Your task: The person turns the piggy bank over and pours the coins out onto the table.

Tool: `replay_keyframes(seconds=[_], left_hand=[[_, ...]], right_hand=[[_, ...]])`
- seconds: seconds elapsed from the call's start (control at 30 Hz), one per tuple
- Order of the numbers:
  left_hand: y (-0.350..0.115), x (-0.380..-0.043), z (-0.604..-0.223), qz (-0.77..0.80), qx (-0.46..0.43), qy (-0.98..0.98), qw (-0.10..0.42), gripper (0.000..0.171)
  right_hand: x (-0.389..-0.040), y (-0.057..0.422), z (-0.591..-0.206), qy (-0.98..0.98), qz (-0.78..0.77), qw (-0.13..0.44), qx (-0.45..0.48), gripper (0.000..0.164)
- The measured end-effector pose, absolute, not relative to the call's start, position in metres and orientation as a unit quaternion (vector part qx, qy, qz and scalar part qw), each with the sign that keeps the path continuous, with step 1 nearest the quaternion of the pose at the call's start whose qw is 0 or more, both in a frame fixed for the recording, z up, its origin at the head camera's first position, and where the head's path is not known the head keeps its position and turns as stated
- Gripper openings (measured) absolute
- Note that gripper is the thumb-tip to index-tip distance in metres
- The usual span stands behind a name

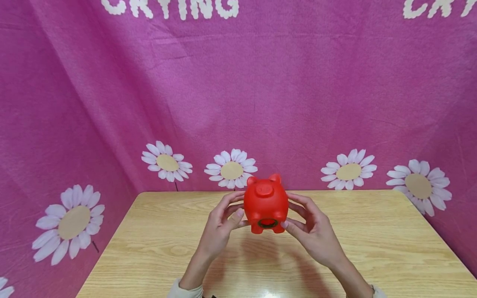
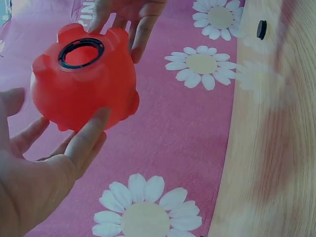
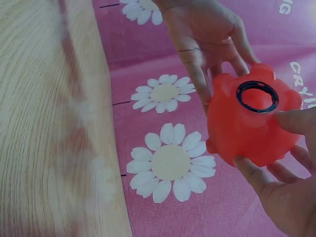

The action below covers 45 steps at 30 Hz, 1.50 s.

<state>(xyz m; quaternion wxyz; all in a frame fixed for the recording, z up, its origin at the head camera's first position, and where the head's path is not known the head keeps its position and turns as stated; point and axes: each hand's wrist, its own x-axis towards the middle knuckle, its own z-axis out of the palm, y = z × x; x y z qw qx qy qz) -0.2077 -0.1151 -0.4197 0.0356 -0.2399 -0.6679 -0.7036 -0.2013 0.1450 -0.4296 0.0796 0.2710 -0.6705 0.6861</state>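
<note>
A red piggy bank (image 1: 266,205) is held up over the table between both hands, its snout and ears toward the head camera. My left hand (image 1: 218,229) grips one side of it with thumb and fingers, while my right hand (image 1: 316,234) grips the other side. Its underside carries a round hole edged by a black ring (image 2: 62,56), with no cap in it. Through that hole the red inside shows. The four-footed bottom is turned toward both wrist cameras.
A small black round cap (image 2: 261,30) lies on the wooden table (image 1: 372,240). Pink-purple cloth (image 1: 283,82) printed with daisies and white letters hangs behind and along the sides of the table.
</note>
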Motion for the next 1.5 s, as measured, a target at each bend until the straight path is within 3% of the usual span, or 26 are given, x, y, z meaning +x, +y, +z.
replay_keyframes(seconds=[0.4,0.83,1.23,1.5], left_hand=[[-0.104,-0.204,-0.421,-0.674,-0.140,-0.724,0.054,0.051],[-0.102,-0.202,-0.421,-0.665,-0.142,-0.732,0.048,0.059],[-0.102,-0.201,-0.420,-0.683,-0.159,-0.712,0.040,0.063],[-0.101,-0.202,-0.422,-0.680,-0.167,-0.713,0.040,0.062]], right_hand=[[-0.197,0.141,-0.428,-0.683,0.681,0.060,0.256,0.045],[-0.200,0.141,-0.428,-0.725,0.655,0.034,0.209,0.050],[-0.203,0.152,-0.425,-0.748,0.625,-0.011,0.222,0.054],[-0.202,0.149,-0.424,-0.735,0.641,-0.004,0.220,0.061]])
